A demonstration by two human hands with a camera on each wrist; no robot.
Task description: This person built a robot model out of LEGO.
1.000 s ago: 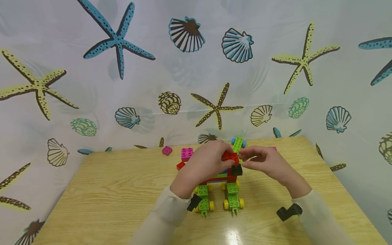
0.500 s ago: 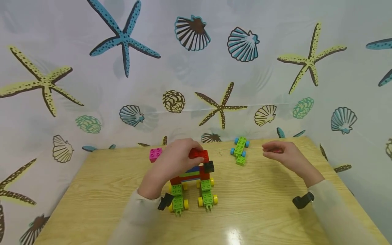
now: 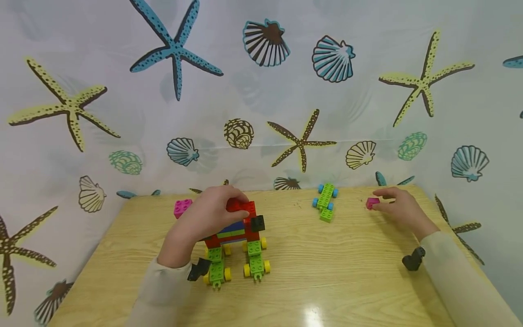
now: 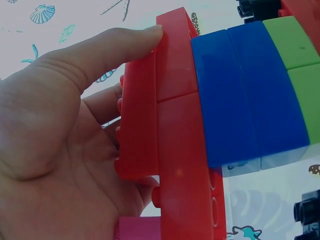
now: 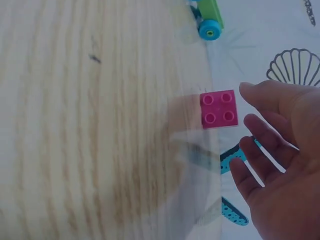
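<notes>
My left hand (image 3: 200, 218) holds the top of the brick model (image 3: 239, 236), thumb and fingers curled round its red brick (image 4: 165, 135); that grip is pressed against the red layer above the blue bricks (image 4: 245, 95). The model stands on green wheeled bases on the desk (image 3: 327, 281), left of centre. My right hand (image 3: 398, 209) reaches to the small pink brick (image 5: 219, 108) near the far right edge, fingers spread and relaxed; whether they touch it I cannot quite tell. A green wheeled piece (image 3: 325, 201) lies between.
</notes>
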